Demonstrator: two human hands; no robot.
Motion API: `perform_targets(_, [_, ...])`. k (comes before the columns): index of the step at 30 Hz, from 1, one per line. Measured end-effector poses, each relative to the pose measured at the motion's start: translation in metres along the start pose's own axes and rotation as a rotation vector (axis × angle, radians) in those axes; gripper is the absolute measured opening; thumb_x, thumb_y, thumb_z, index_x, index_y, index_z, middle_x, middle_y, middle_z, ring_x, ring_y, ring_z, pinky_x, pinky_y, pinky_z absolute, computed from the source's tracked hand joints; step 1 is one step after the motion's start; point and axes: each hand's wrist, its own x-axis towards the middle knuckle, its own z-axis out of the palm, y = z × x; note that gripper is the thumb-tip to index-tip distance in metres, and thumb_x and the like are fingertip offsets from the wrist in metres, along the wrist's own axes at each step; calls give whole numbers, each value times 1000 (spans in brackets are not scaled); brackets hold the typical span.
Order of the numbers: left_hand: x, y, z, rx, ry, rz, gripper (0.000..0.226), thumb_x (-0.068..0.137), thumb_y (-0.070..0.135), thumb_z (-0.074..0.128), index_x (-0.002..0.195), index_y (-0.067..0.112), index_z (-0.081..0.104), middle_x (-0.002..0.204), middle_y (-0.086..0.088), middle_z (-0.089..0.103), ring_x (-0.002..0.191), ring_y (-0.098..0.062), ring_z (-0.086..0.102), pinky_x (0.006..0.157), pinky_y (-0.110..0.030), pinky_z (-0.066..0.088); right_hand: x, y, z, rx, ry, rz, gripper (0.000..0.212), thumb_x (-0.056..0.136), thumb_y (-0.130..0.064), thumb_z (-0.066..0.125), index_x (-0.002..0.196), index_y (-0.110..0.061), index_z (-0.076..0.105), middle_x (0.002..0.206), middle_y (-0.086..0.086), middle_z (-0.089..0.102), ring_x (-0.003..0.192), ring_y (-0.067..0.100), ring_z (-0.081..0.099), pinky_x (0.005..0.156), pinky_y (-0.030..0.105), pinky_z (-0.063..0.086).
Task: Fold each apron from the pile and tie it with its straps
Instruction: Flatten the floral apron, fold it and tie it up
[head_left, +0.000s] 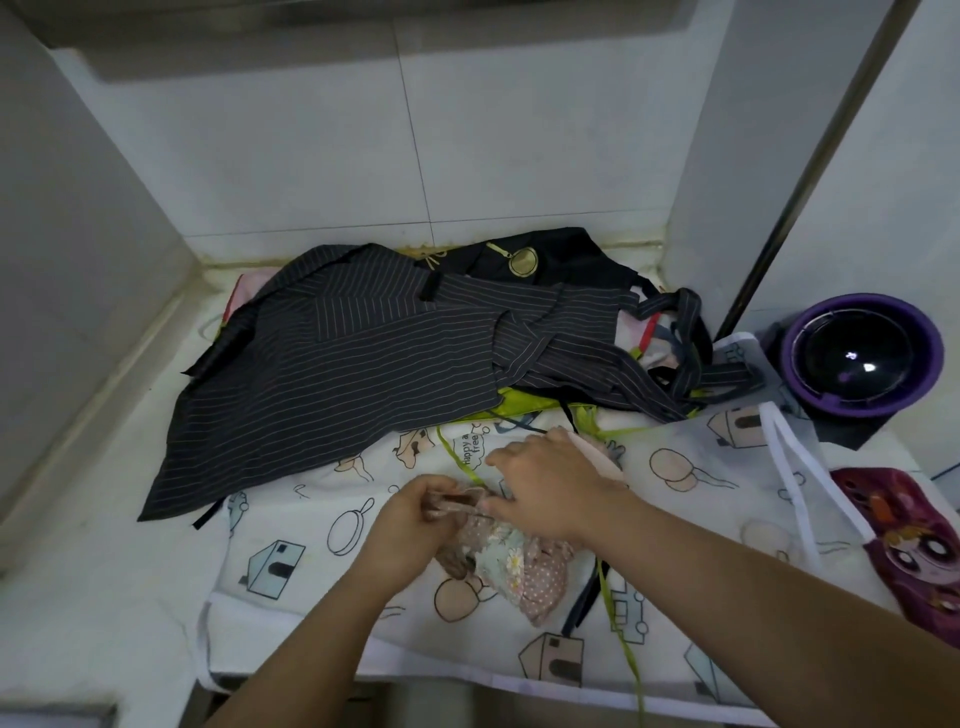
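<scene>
At mid-left, one dark striped apron (332, 374) lies spread on the surface (104, 597), overlapping one white cartoon-print apron (322, 561). On that print, lower centre, sits one small pink dotted apron (524, 566), bunched into a bundle. The left hand (415, 514) pinches its strap (457, 501). The right hand (556, 488) presses its top, fingers nearly straight. One purple bowl (862, 356) sits at the right.
</scene>
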Motion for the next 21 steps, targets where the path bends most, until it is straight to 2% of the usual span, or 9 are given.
perform_targets(5, [-8, 25, -8, -464, -57, -23, 25, 87, -6, 59, 99, 16, 64, 90, -5, 65, 78, -23, 61, 56, -26, 48, 5, 3, -12, 191, -159, 124, 52, 82, -64, 54, 114, -24, 64, 111, -2, 64, 111, 21, 51, 98, 38, 32])
perform_targets(7, [-11, 34, -10, -476, -93, 15, 25, 88, -4, 59, 97, 18, 64, 84, -8, 60, 70, -24, 51, 53, -28, 39, 2, 10, -23, 458, -267, 177, 49, 80, -56, 63, 115, -23, 65, 107, -6, 62, 107, 16, 55, 95, 32, 41])
perform_targets(9, [-15, 47, -12, -438, -109, 82, 23, 89, -1, 60, 96, 21, 64, 87, -7, 61, 71, -23, 53, 54, -27, 42, -3, 16, -34, 742, -349, 204, 42, 81, -44, 69, 115, -19, 65, 106, -7, 62, 105, 14, 58, 92, 27, 46])
perform_targets(11, [-18, 62, -14, -426, -127, 165, 23, 88, 0, 60, 97, 21, 64, 98, -2, 66, 85, -20, 63, 68, -30, 53, -8, 20, -42, 995, -398, 216, 31, 85, -35, 68, 109, -15, 67, 110, -1, 67, 106, 15, 62, 96, 27, 47])
perform_targets(13, [-21, 80, -19, -390, -137, 256, 24, 88, -2, 61, 96, 20, 64, 96, 3, 68, 90, -15, 64, 77, -31, 54, -12, 21, -49, 1284, -458, 235, 27, 87, -22, 65, 111, -7, 66, 113, 9, 68, 109, 22, 63, 99, 33, 47])
perform_targets(15, [-23, 102, -26, -314, -140, 374, 26, 86, -3, 62, 97, 20, 64, 90, 10, 67, 87, -8, 62, 77, -25, 50, -17, 19, -61, 1518, -420, 223, 25, 89, -9, 59, 112, -1, 63, 110, 14, 67, 105, 24, 63, 92, 32, 50])
perform_targets(17, [-25, 128, -36, -235, -126, 489, 29, 85, -3, 63, 96, 23, 64, 85, 16, 65, 83, -1, 60, 75, -18, 48, -20, 19, -78, 1639, -272, 219, 29, 90, -4, 53, 116, 4, 59, 109, 18, 65, 100, 25, 63, 85, 30, 52])
perform_targets(19, [-29, 152, -47, -195, -107, 572, 30, 84, -2, 66, 94, 26, 63, 79, 21, 62, 75, 3, 57, 69, -13, 46, -18, 23, -95, 1703, -87, 256, 32, 92, -8, 52, 119, 8, 58, 117, 26, 62, 103, 33, 62, 94, 40, 50])
perform_targets(21, [-34, 177, -57, -159, -100, 653, 30, 83, -1, 67, 94, 26, 64, 78, 23, 62, 74, 6, 56, 68, -11, 45, -19, 31, -119, 1629, 84, 278, 28, 96, -14, 50, 111, 5, 63, 117, 28, 62, 108, 38, 61, 102, 50, 43])
